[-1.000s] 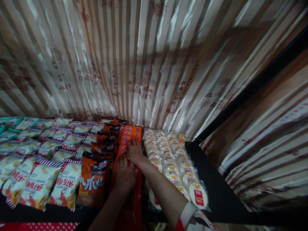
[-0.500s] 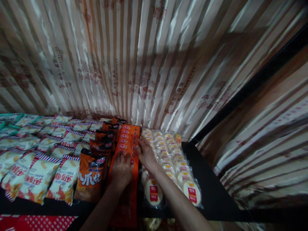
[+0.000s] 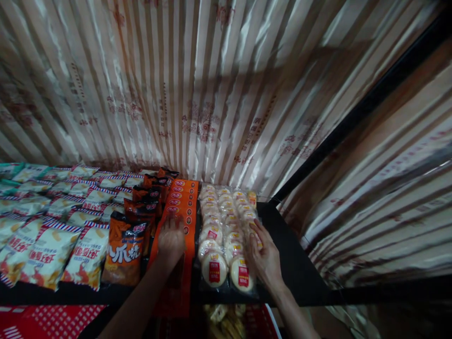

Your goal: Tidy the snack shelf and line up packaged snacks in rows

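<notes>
My left hand (image 3: pixel 171 237) lies with its fingers spread on a row of orange packets (image 3: pixel 189 214) that stand close together, with oval labels along their tops. My right hand (image 3: pixel 264 252) is at the right side of the rows of round white crackers in clear wrappers (image 3: pixel 213 270), fingers extended and touching the outer row. Left of the orange packets stands a row of orange-and-black snack bags (image 3: pixel 126 254). Whether my right fingers press the wrapped crackers or only rest beside them is hard to tell.
White snack bags with striped tops (image 3: pixel 51 254) fill the left of the black shelf (image 3: pixel 293 263). A red basket (image 3: pixel 67 322) sits below the front edge, and yellowish packets (image 3: pixel 226 325) lie lower down. Striped printed sheeting (image 3: pixel 197 84) hangs behind; a black post (image 3: pixel 353 113) slants up at right.
My right hand has moved from the orange packets across to the far right side of the wrapped crackers, whose rows now sit closer together. My left hand stays on the orange packets.
</notes>
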Action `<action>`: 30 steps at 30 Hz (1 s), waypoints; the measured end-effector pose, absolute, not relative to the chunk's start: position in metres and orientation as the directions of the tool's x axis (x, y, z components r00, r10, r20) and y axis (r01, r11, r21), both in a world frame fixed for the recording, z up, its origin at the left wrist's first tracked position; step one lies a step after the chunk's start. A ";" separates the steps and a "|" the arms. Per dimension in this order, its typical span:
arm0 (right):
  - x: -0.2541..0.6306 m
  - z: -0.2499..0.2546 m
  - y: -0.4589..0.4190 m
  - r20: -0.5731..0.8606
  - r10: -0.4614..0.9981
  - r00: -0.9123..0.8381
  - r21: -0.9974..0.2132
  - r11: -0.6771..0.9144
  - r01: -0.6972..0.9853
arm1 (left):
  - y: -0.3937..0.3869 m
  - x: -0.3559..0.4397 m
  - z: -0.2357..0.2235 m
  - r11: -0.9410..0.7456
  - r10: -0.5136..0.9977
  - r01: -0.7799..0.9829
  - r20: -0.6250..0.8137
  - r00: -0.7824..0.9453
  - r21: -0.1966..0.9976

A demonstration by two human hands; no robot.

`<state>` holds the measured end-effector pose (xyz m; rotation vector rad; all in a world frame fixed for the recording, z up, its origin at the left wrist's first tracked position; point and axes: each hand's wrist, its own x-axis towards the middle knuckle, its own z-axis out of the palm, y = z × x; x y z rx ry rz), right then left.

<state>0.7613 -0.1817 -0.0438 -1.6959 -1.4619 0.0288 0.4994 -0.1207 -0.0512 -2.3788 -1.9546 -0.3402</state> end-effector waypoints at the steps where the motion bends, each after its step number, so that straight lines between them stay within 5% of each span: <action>1: 0.767 -0.046 -0.188 0.494 0.807 0.323 -0.606 0.053 0.793 | -0.123 0.501 -0.050 -0.211 0.959 0.971 0.214 0.185 0.108; 8: 0.784 -0.061 -0.207 0.509 0.802 0.312 -0.552 0.025 0.834 | -0.165 0.543 -0.051 -0.465 0.831 0.855 0.447 0.332 0.229; 13: 0.785 -0.065 -0.198 0.503 0.834 0.226 -0.488 0.059 0.871 | -0.200 0.570 -0.067 -0.731 0.621 0.650 0.598 0.506 0.208; 24: 0.766 -0.049 -0.143 0.452 0.884 -0.115 -0.283 0.264 0.922 | -0.223 0.596 -0.082 -0.783 0.594 0.603 0.468 0.654 0.151; 30: 0.741 -0.037 -0.096 0.275 0.949 -0.154 -0.142 0.199 0.970 | -0.216 0.598 -0.085 -0.817 0.531 0.565 0.534 0.658 0.116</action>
